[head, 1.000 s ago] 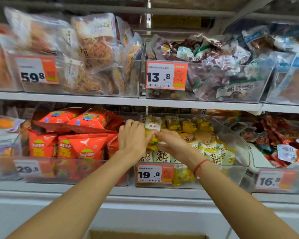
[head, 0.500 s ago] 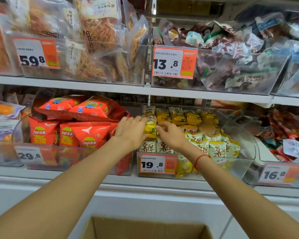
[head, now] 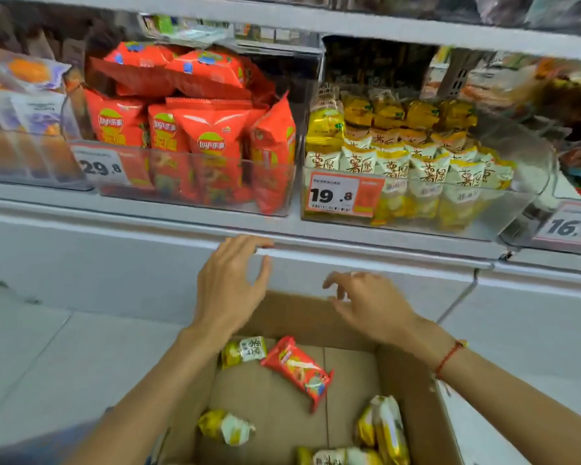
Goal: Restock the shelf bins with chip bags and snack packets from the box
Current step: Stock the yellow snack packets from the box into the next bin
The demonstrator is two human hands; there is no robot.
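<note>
Cardboard box (head: 410, 380) sits on the floor below both hands, open top. Left hand (head: 228, 290) & right hand (head: 373, 303) hover over its far rim, fingers spread and loosely bent, both holding nothing. Red chip bag (head: 297, 369) lies in the box just under and between the wrists; yellow-white snack packets (head: 383, 427) scattered round it, nearest one by the left wrist.

Vs. half a sec ago: both hands were up in the yellow bin on a packet; now they're down off the shelf, over the box, and the view has tipped down w/ them.

Shelf: clear bin w/ the 19.8 tag (head: 344, 195) is packed w/ rows of yellow-white packets (head: 426, 162), right side not quite full. Bin to its left, 29.8 tag (head: 99, 166), holds upright red chip bags (head: 212, 142) w/ more laid flat on top. Bin at far right shows a 16.8 tag (head: 572, 226); contents blurred. Red string bracelet (head: 450, 357) on right wrist.
</note>
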